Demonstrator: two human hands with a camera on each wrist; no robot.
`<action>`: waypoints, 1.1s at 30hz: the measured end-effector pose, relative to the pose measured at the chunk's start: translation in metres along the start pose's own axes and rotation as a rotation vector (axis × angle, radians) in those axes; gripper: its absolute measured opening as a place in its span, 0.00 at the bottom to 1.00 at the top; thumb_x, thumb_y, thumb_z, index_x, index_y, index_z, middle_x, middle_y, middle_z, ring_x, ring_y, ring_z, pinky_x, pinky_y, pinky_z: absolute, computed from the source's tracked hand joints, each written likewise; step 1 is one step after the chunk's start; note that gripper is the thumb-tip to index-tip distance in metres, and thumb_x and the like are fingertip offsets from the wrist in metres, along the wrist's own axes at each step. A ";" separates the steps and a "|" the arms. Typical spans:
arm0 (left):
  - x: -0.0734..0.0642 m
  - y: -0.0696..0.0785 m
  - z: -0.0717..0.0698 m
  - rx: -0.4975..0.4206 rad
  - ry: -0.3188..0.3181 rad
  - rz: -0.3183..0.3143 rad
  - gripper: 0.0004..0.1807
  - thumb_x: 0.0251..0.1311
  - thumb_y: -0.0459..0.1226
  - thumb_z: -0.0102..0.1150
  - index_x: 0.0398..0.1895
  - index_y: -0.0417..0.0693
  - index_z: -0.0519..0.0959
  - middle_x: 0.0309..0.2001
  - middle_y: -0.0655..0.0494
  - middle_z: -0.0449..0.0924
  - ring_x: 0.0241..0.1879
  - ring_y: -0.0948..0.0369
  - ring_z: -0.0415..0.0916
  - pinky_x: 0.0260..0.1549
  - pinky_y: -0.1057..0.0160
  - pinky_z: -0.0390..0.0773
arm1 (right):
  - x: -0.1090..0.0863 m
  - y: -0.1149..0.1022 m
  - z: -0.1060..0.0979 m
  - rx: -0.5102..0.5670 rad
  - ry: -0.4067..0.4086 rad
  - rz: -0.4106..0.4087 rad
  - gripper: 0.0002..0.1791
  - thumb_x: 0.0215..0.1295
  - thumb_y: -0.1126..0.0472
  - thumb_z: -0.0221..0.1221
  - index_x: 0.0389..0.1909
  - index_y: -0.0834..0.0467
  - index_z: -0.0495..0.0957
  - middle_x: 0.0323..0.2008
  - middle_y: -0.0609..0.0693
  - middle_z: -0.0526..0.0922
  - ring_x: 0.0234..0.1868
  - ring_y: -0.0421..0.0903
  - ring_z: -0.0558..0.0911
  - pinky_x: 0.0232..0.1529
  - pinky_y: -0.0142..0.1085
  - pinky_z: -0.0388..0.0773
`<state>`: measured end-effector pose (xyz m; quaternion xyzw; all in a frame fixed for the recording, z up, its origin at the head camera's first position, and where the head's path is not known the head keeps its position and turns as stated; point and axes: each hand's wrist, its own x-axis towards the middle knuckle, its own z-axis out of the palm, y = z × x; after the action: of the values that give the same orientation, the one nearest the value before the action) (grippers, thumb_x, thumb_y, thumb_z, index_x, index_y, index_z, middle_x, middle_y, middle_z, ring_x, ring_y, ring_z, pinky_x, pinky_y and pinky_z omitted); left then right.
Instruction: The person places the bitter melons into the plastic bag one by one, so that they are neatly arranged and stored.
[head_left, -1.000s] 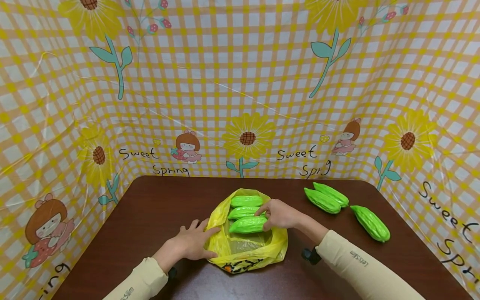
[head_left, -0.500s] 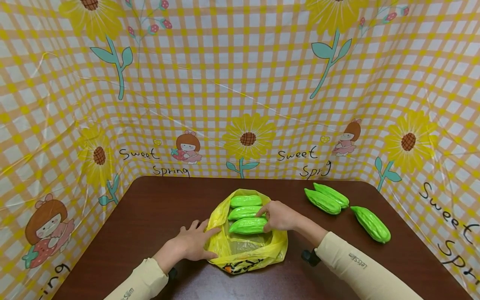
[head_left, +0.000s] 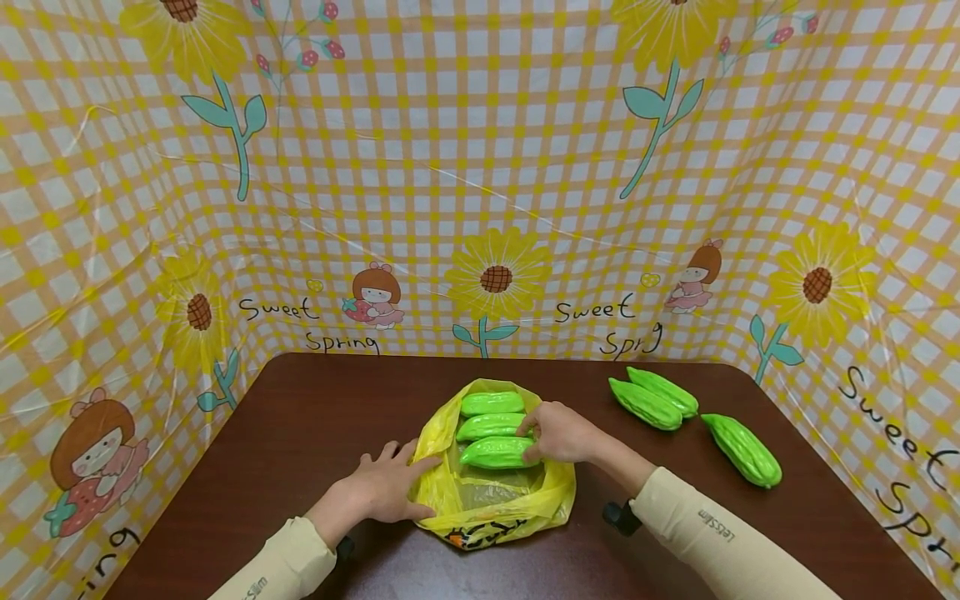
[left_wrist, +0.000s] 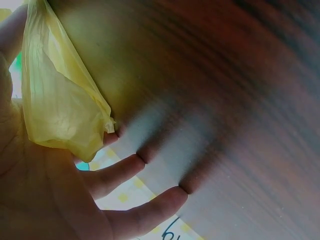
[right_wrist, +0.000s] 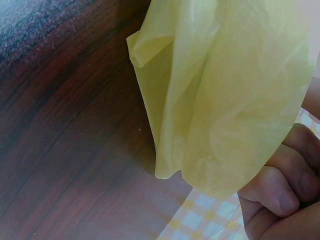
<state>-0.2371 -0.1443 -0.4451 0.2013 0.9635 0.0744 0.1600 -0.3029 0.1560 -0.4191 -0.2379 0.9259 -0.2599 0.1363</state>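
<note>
In the head view an open yellow plastic bag (head_left: 558, 492) sits mid-table with three green bitter melons side by side inside, the nearest bitter melon (head_left: 491, 453), a middle bitter melon (head_left: 487, 427) and a rear bitter melon (head_left: 491, 405). My right hand (head_left: 562, 433) reaches over the bag's right rim, curled fingers and thumb pinching the right end of the nearest one. The index finger overlaps the middle one's end. My left hand (head_left: 382, 483) lies spread against the bag's left side. In the left wrist view its fingertips (left_wrist: 182, 195) rest on the table.
On the brown table (head_left: 315, 408), to the right, lie two bitter melons together (head_left: 647, 403) and a single bitter melon (head_left: 742, 450) nearer the right edge. A checked, flower-printed cloth (head_left: 405, 200) walls in the back and sides.
The nearest bitter melon has shifted very slightly rightward, and my right index finger has drawn back a little toward its end. My left hand and the bag hold still.
</note>
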 end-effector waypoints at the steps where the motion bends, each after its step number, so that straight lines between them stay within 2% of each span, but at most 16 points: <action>1: 0.000 0.000 0.000 -0.002 -0.001 0.000 0.42 0.61 0.62 0.63 0.77 0.66 0.62 0.79 0.48 0.52 0.75 0.39 0.52 0.61 0.27 0.59 | 0.000 -0.001 0.000 -0.007 0.007 0.005 0.17 0.56 0.63 0.73 0.48 0.61 0.87 0.20 0.45 0.75 0.18 0.40 0.61 0.22 0.34 0.61; 3: 0.000 0.000 0.000 -0.005 -0.004 0.000 0.42 0.61 0.62 0.63 0.77 0.66 0.62 0.79 0.48 0.52 0.76 0.39 0.52 0.61 0.27 0.59 | 0.000 -0.002 0.000 -0.022 0.020 0.014 0.17 0.55 0.63 0.74 0.46 0.59 0.87 0.31 0.48 0.84 0.25 0.40 0.72 0.26 0.35 0.68; 5: 0.000 0.000 0.000 -0.007 -0.005 0.000 0.42 0.61 0.62 0.62 0.77 0.66 0.62 0.79 0.48 0.51 0.76 0.39 0.51 0.61 0.27 0.59 | 0.000 -0.003 0.001 -0.036 0.027 0.017 0.16 0.54 0.62 0.74 0.46 0.59 0.88 0.37 0.49 0.86 0.30 0.41 0.76 0.29 0.35 0.71; 6: 0.000 0.000 0.000 -0.008 -0.006 0.000 0.42 0.61 0.62 0.62 0.77 0.66 0.62 0.79 0.48 0.51 0.76 0.39 0.51 0.61 0.27 0.59 | 0.000 -0.003 0.001 -0.041 0.028 0.015 0.16 0.54 0.62 0.74 0.46 0.58 0.88 0.37 0.49 0.86 0.30 0.41 0.76 0.29 0.36 0.71; 8: 0.000 0.000 0.001 -0.008 -0.005 0.002 0.42 0.61 0.62 0.62 0.77 0.66 0.62 0.79 0.48 0.51 0.76 0.39 0.52 0.61 0.27 0.59 | 0.000 -0.003 0.001 -0.040 0.026 0.010 0.17 0.55 0.62 0.74 0.46 0.58 0.88 0.26 0.46 0.81 0.24 0.40 0.72 0.26 0.34 0.68; 10: 0.000 0.000 0.001 -0.002 -0.003 0.002 0.42 0.61 0.62 0.62 0.77 0.66 0.62 0.79 0.48 0.52 0.75 0.39 0.52 0.61 0.27 0.60 | -0.001 -0.003 0.001 -0.031 0.022 0.000 0.17 0.55 0.62 0.74 0.47 0.59 0.87 0.17 0.44 0.71 0.18 0.40 0.62 0.22 0.34 0.60; 12: 0.001 0.000 0.001 0.003 -0.002 0.002 0.42 0.61 0.63 0.62 0.77 0.67 0.62 0.79 0.48 0.52 0.75 0.39 0.52 0.61 0.27 0.60 | -0.001 -0.003 0.001 -0.023 0.017 -0.007 0.18 0.55 0.62 0.74 0.48 0.60 0.87 0.12 0.44 0.60 0.16 0.41 0.55 0.21 0.34 0.55; 17: 0.000 0.000 0.000 0.003 -0.006 -0.001 0.42 0.61 0.63 0.62 0.77 0.67 0.62 0.79 0.48 0.51 0.75 0.39 0.53 0.61 0.27 0.60 | -0.001 -0.003 0.001 -0.010 0.016 -0.021 0.18 0.55 0.62 0.74 0.47 0.60 0.87 0.12 0.42 0.57 0.16 0.40 0.53 0.20 0.33 0.53; 28: 0.000 0.000 0.000 -0.005 -0.006 0.007 0.42 0.61 0.62 0.62 0.77 0.66 0.62 0.79 0.47 0.52 0.75 0.39 0.53 0.61 0.27 0.60 | -0.003 -0.003 0.001 0.026 -0.005 -0.028 0.20 0.56 0.61 0.73 0.51 0.61 0.86 0.09 0.43 0.62 0.11 0.39 0.55 0.16 0.31 0.55; 33: -0.001 0.000 -0.001 -0.005 -0.009 0.003 0.42 0.61 0.62 0.62 0.77 0.66 0.62 0.79 0.47 0.51 0.75 0.39 0.52 0.61 0.27 0.60 | -0.003 -0.004 0.001 0.026 -0.012 -0.032 0.20 0.56 0.62 0.73 0.51 0.61 0.86 0.09 0.42 0.60 0.11 0.39 0.54 0.16 0.31 0.54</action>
<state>-0.2369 -0.1446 -0.4444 0.2026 0.9623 0.0762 0.1645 -0.2980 0.1543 -0.4178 -0.2524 0.9177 -0.2726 0.1409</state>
